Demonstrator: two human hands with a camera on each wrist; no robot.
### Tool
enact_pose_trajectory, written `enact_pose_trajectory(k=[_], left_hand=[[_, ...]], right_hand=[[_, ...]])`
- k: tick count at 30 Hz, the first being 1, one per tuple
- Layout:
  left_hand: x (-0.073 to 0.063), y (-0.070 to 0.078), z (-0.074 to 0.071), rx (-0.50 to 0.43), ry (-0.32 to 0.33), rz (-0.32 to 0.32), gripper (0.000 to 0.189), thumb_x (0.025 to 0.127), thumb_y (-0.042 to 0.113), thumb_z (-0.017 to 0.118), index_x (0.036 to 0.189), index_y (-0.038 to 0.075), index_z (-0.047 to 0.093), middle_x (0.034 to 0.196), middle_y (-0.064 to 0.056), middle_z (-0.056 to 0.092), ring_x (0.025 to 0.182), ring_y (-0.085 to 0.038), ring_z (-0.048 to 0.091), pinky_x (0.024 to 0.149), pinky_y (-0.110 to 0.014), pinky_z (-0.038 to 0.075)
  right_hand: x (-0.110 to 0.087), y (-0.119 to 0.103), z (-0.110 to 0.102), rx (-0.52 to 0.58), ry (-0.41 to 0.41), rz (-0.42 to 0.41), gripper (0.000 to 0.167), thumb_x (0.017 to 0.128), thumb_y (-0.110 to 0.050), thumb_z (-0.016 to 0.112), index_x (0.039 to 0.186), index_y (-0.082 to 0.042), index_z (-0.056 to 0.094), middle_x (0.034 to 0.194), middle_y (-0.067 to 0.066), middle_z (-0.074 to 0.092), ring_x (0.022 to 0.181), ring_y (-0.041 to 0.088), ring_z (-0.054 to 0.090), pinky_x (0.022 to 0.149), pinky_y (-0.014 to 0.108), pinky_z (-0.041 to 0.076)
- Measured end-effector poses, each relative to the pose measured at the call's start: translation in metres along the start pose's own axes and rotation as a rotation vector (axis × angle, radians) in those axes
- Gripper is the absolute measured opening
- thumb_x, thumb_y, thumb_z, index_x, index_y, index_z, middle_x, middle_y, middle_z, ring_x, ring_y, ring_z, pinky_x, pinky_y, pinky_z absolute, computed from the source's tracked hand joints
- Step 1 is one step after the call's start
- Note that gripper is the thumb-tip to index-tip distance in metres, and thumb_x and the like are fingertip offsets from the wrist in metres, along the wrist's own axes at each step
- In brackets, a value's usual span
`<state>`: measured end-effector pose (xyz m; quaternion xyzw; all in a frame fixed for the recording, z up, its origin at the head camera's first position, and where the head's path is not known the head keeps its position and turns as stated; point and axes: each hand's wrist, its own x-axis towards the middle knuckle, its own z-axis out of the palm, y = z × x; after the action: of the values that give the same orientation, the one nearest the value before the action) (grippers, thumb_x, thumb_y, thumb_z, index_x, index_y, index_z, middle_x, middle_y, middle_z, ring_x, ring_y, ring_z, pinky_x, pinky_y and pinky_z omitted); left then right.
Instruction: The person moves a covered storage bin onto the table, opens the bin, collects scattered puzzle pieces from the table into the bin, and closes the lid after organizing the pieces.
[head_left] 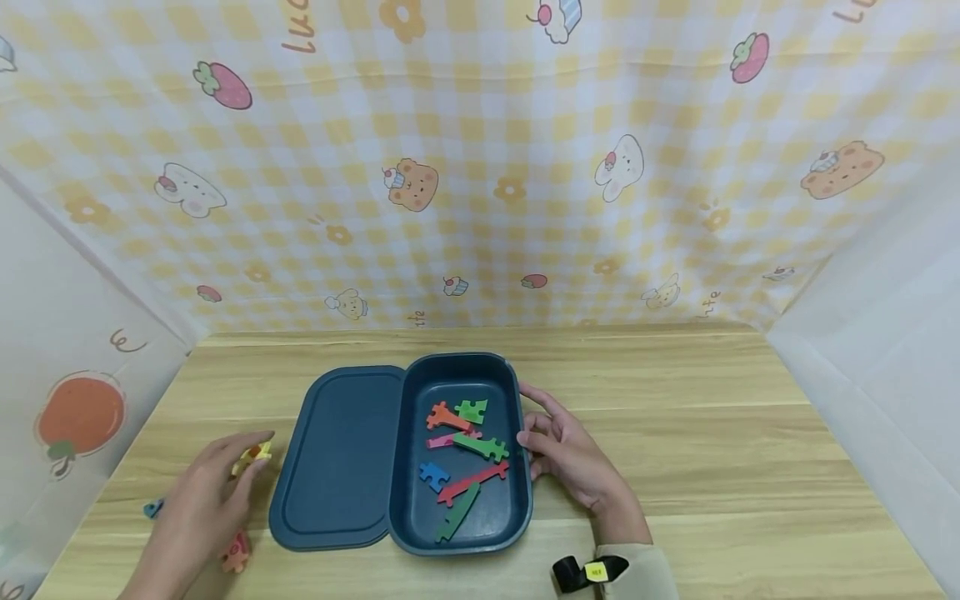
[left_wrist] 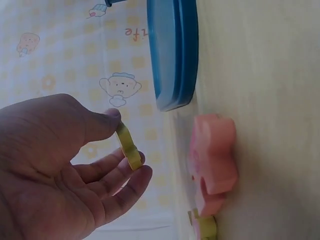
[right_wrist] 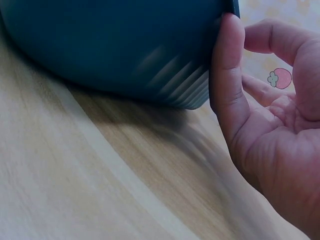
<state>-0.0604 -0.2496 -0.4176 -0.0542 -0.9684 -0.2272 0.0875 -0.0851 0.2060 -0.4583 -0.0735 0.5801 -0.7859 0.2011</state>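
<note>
Spanning the scene, the wood-grain table (head_left: 712, 458) is cut off at the near edge. The dark blue box (head_left: 495, 517) stands near the middle and contains 7 puzzle pieces (head_left: 480, 446); overlaps hide parts of some. The lid (head_left: 337, 458) lies along the left side of the box; whether the 2 are joined cannot be determined. The left hand (head_left: 198, 492), left of the lid, pinches the yellow piece (left_wrist: 128, 145) above the table between thumb and fingertips, nearly closed. The fingers cover part of this piece, obscuring its outline. The right hand (head_left: 573, 454) grips the right wall of the box, thumb at the rim, fingers partly curled; some fingertips are hidden. Below the left hand, the coral piece (head_left: 236, 552) is partly covered and its marking is unclear. Farther left, the small blue piece (head_left: 153, 508) is also partly hidden.
</note>
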Motion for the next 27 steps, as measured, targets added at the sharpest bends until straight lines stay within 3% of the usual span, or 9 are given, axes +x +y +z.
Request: enact_pose_trajectory(k=[7, 20, 27], left_hand=[[0.005, 0.009, 0.003, 0.003, 0.017, 0.046, 0.037, 0.094, 0.001, 0.076, 0.131, 0.005, 0.071, 0.132, -0.03, 0.065, 0.117, -0.055, 0.063, 0.085, -0.07, 0.055], [0.02, 0.029, 0.002, -0.025, -0.003, 0.107, 0.039, 0.098, 0.005, 0.073, 0.136, 0.003, 0.067, 0.137, -0.028, 0.066, 0.122, -0.053, 0.062, 0.092, -0.07, 0.053], [0.026, 0.042, 0.003, -0.032, 0.018, 0.136, 0.038, 0.096, 0.004, 0.076, 0.133, 0.003, 0.07, 0.136, -0.027, 0.067, 0.123, -0.052, 0.061, 0.095, -0.071, 0.051]], right_hand=[[-0.001, 0.0, 0.0, 0.002, 0.006, 0.004, 0.077, 0.104, -0.009, 0.065, 0.168, -0.02, 0.024, 0.103, -0.001, 0.064, 0.072, 0.008, 0.068, 0.059, 0.024, 0.061], [-0.001, -0.001, 0.0, 0.0, 0.011, 0.013, 0.077, 0.104, -0.009, 0.065, 0.168, -0.02, 0.024, 0.102, -0.002, 0.065, 0.071, 0.008, 0.067, 0.059, 0.024, 0.06], [0.0, -0.002, 0.002, -0.002, 0.011, 0.018, 0.078, 0.104, -0.009, 0.065, 0.168, -0.02, 0.023, 0.101, -0.003, 0.064, 0.071, 0.008, 0.067, 0.059, 0.023, 0.06]])
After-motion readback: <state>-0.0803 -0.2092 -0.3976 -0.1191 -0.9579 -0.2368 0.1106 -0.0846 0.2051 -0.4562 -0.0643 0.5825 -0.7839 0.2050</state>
